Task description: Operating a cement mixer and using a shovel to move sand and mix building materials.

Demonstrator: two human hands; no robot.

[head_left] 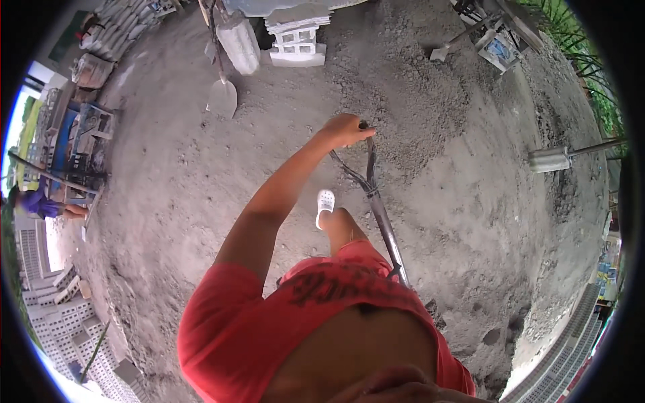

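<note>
A red shirt [269,322] fills the lower view, and the right hand is out of sight. Beyond it, the left hand [346,129] wraps its fingers around the grip of a shovel [377,201], whose shaft slants down past a white clog [325,201] on sandy ground [470,188]. Farther off lies another shovel [222,94].

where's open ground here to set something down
Bare ground lies between the leaning shovel and the left hand, and on the right between the held shovel and the tamper. Crowded: the block stacks lower left, and the top edge with the white blocks and sacks.
</note>
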